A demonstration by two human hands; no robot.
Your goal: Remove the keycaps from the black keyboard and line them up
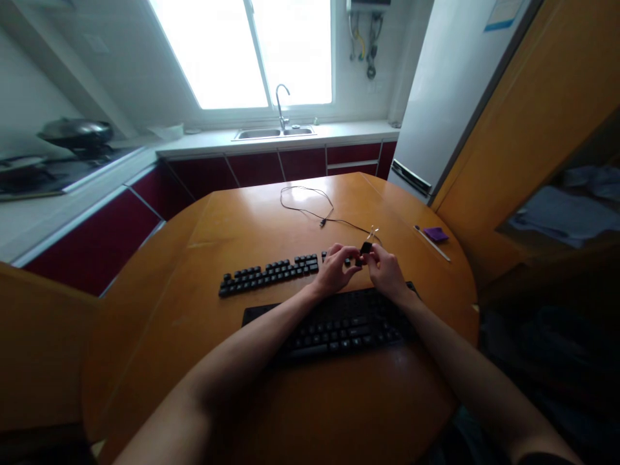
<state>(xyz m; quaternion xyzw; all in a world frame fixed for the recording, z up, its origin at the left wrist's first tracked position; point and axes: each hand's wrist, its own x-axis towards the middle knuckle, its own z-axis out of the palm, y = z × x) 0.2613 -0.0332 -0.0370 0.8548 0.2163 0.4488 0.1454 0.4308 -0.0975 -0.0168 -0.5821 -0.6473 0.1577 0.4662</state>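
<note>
Both my hands meet over the far edge of a black keyboard (339, 329), above the wooden table. My right hand (386, 272) pinches a small black block with thin, pale wire prongs rising past it, which looks like a keycap puller (366, 248). Close beside it, the thumb and fingers of my left hand (333, 270) are curled around a small black keycap (358, 262). Loose black keycaps (264, 276) lie in rows left of my hands, beyond the keyboard. My forearms cover part of the keyboard.
A thin black cable (303, 210) loops across the far part of the table (232, 219). A white stick (433, 244) and a purple packet (436, 234) lie at the right. Behind stand a sink (259, 134), a stove with a pan (77, 134) and a fridge (436, 97).
</note>
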